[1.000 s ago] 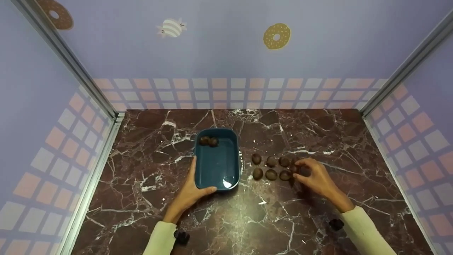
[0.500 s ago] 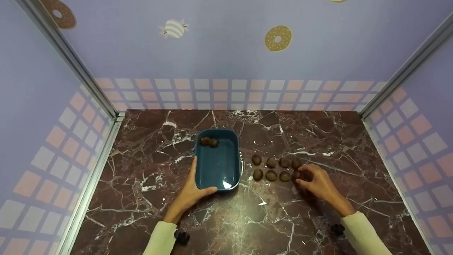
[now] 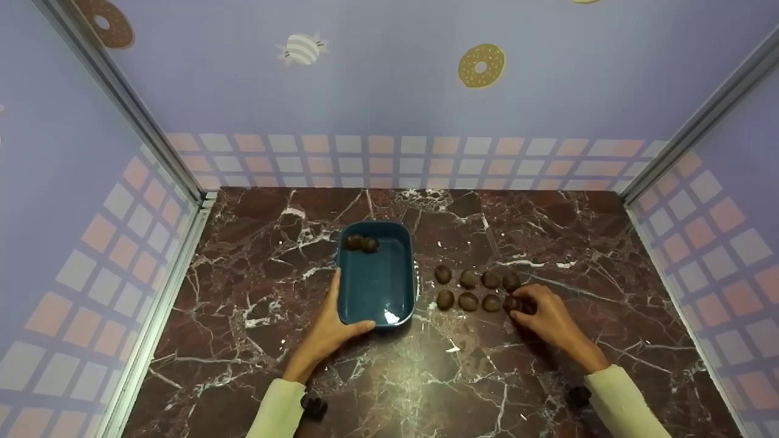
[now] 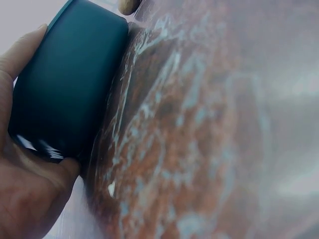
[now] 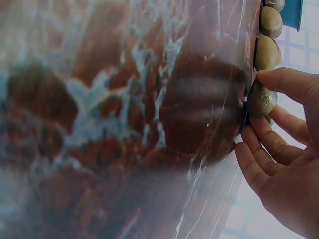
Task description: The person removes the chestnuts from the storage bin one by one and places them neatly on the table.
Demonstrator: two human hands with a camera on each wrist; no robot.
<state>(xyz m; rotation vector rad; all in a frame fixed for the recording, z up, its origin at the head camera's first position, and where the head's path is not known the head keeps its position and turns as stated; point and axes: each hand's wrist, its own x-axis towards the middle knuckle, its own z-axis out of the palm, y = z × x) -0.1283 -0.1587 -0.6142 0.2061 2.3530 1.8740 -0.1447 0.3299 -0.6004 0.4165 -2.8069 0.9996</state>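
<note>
A deep teal baking dish [image 3: 375,280] stands on the marble-patterned table, with two brown kiwis [image 3: 361,244] in its far left corner. My left hand [image 3: 331,325] holds the dish by its near left corner, fingers along the left side and thumb at the near rim. To the right of the dish, kiwis [image 3: 468,302] lie in two short rows. At the right end of the nearer row, my right hand [image 3: 548,313] pinches a kiwi [image 5: 262,99] between thumb and fingers, low at the tabletop. That kiwi is partly hidden by the fingers in the head view.
The brown table [image 3: 292,243] with white veins is enclosed by a back wall [image 3: 389,91] and two side walls, printed with checks and sweets. Metal rails [image 3: 161,292] run along the side edges.
My right hand has shifted slightly toward me, from the end kiwi of the far row to the end kiwi of the near row. The left hand stays on the dish.
</note>
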